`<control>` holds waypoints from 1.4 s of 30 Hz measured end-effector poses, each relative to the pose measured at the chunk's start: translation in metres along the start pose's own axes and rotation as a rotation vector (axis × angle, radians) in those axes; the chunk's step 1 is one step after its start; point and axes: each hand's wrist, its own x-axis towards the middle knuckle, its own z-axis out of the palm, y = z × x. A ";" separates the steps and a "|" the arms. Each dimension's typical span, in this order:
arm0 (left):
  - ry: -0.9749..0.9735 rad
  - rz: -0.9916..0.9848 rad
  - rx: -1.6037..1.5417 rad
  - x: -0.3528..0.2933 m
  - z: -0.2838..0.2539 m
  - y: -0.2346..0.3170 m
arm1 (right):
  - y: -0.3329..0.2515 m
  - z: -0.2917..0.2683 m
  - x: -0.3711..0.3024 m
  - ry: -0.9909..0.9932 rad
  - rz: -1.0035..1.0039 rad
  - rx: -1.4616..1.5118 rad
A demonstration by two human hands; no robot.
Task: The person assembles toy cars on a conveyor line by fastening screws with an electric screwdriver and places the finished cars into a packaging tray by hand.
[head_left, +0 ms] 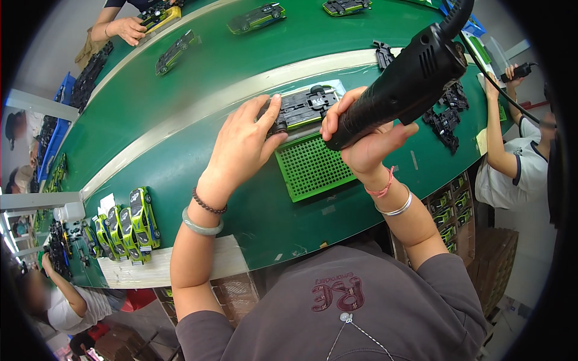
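Note:
My left hand grips the near end of an upturned toy car, its black chassis and wheels facing up. The car rests at the far edge of a green perforated tray on the green table. My right hand is closed around a black electric screwdriver, held at a slant. Its tip end is hidden by my fingers, right beside the car's chassis. A cable runs from the tool's top end up and to the right.
Several finished green toy cars stand in a row at my left. More cars ride the green belt beyond a pale strip. Black chassis parts lie at the right. Other people's hands work at the far left and right.

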 end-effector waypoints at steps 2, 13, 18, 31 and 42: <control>-0.016 -0.008 0.000 0.000 -0.002 0.000 | 0.002 0.001 -0.001 0.000 0.007 -0.029; -0.022 -0.027 0.017 0.000 -0.003 0.002 | 0.005 0.005 -0.003 0.009 0.024 -0.079; -0.028 -0.013 -0.079 -0.002 -0.008 -0.003 | 0.006 0.006 -0.003 -0.043 0.050 -0.117; -0.005 -0.043 -0.252 -0.008 -0.012 -0.034 | -0.023 0.070 0.056 -0.118 -0.136 0.029; -0.007 -0.047 -0.226 -0.006 -0.011 -0.034 | 0.021 0.076 0.065 -0.154 -0.057 0.035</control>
